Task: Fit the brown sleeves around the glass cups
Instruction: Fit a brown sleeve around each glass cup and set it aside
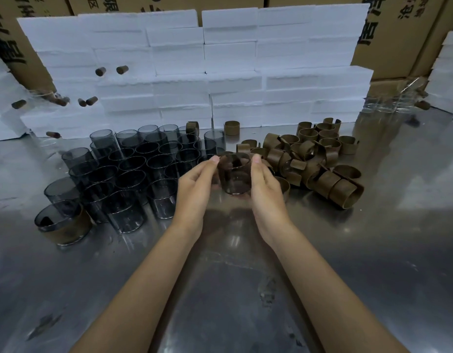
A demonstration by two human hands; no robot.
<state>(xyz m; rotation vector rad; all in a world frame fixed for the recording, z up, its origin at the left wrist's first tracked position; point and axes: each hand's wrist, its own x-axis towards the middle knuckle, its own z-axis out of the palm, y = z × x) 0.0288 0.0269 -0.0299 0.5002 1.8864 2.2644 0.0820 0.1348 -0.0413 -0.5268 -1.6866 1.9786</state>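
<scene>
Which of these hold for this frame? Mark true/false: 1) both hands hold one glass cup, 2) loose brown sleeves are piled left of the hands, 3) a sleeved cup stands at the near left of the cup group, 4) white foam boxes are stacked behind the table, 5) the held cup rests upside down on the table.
1) True: the left hand and right hand grip one glass cup.
2) False: the pile of brown sleeves lies to the right; bare glass cups stand to the left.
3) True: sleeved cup.
4) True: white foam boxes.
5) False: it is held mouth-up.
</scene>
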